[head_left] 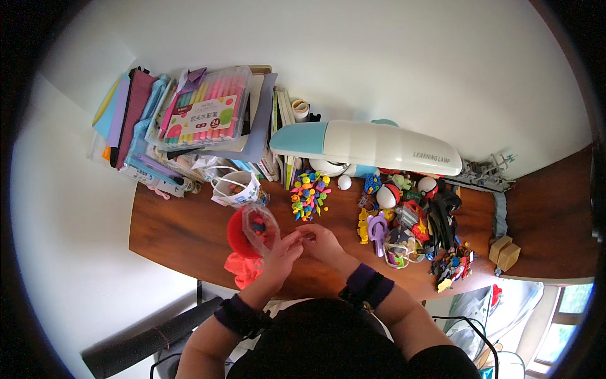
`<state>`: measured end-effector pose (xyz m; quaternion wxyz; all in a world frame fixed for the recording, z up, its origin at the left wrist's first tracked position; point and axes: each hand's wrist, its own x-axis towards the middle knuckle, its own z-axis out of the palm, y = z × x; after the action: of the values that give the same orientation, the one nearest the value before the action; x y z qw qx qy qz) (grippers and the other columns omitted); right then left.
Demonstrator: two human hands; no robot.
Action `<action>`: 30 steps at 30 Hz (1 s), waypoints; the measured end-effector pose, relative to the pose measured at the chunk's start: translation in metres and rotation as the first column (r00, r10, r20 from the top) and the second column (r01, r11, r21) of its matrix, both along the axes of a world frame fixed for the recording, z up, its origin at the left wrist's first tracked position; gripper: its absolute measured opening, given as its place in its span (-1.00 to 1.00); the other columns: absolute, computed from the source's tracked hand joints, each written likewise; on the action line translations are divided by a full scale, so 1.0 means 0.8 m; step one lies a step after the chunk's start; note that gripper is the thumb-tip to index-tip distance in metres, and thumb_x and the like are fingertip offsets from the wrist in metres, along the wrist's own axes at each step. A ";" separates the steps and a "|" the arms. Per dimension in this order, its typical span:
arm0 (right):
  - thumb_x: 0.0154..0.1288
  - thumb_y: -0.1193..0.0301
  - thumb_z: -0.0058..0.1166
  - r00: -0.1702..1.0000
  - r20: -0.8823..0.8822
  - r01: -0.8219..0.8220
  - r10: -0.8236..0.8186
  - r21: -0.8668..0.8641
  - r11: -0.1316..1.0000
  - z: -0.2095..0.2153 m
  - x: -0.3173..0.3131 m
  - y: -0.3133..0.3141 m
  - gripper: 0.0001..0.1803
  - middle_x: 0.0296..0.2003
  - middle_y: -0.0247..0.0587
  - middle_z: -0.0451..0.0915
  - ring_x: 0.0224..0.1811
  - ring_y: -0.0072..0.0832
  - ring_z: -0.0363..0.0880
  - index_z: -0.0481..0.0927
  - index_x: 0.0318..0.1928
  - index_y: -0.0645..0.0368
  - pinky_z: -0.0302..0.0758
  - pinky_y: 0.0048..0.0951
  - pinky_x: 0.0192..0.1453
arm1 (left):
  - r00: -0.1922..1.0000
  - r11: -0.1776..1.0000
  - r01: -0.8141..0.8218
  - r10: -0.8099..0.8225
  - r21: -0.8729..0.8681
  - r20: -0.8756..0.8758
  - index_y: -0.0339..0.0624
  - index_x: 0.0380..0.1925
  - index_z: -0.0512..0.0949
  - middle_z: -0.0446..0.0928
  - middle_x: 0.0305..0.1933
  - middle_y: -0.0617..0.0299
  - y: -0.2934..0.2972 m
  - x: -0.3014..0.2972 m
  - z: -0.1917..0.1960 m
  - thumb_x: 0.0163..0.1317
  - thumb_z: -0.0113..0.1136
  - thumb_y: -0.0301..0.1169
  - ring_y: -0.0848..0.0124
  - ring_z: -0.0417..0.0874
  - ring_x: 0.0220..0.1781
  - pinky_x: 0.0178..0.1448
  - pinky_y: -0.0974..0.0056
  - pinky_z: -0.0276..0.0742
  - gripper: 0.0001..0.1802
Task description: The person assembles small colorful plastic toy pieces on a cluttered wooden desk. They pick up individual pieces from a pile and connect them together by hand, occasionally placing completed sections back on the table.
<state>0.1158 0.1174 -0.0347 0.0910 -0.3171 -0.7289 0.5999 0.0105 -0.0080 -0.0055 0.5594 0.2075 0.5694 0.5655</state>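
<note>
1. I watch the left hand (279,260) at the near middle of the brown desk (183,227), its fingers reaching right toward the other hand.
2. The right hand (325,245) leans in from the right, fingers bent, its tips meeting the left fingertips or nearly so; I cannot tell whether either hand pinches something small there.
3. The red tub (236,232) sits just left of the left hand, with a clear plastic bag (271,226) at its right side and small dark and red pieces (259,225) showing there. I cannot tell whether the left hand grips the bag.
4. Bright red-pink cloth or plastic (243,270) lies on the near side of the tub.
5. Beyond the tub, to the far left, I see a white bucket (243,192) with a handle.
6. A heap of small colourful toys (309,196) lies beyond the hands, with a white ball (344,182) to its right.
7. Well to the right, I see a larger toy pile (410,218).
</note>
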 end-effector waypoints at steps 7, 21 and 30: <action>0.07 0.50 0.18 0.991 0.080 0.102 -0.109 0.077 0.992 -0.057 0.009 0.032 -0.57 -0.10 -0.10 0.54 -0.20 -0.42 0.61 0.49 0.01 0.23 0.55 -0.44 -0.12 | 0.989 0.937 -0.151 0.141 -0.314 -0.056 -0.29 0.28 0.15 0.36 0.10 0.16 0.035 0.026 -0.093 0.21 0.03 -0.38 0.48 0.38 -0.03 0.10 0.40 0.29 -0.37; 0.03 0.50 0.15 0.986 0.129 0.091 -0.106 0.120 0.989 -0.092 -0.004 0.045 -0.61 -0.21 -0.05 0.55 -0.23 -0.29 0.61 0.52 -0.05 0.27 0.55 -0.37 -0.14 | 0.950 0.969 -0.207 0.233 -0.138 0.208 -0.25 0.32 0.06 0.15 0.33 0.11 0.070 0.025 -0.121 0.22 0.01 -0.40 0.33 0.23 0.31 0.33 0.27 0.14 -0.33; 0.06 0.45 0.16 0.981 0.177 0.068 -0.081 0.080 0.994 -0.093 0.007 0.037 -0.63 -0.18 -0.08 0.60 -0.16 -0.28 0.61 0.54 -0.06 0.23 0.54 -0.35 -0.08 | 0.951 0.966 -0.183 0.221 -0.184 0.217 -0.28 0.30 0.07 0.20 0.27 0.14 0.069 0.024 -0.097 0.23 0.06 -0.36 0.34 0.23 0.30 0.35 0.27 0.12 -0.33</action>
<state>0.1210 0.1468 -0.1088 0.0590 -0.3935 -0.7433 0.5377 0.0297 0.0473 -0.0833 0.5769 0.0333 0.5614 0.5924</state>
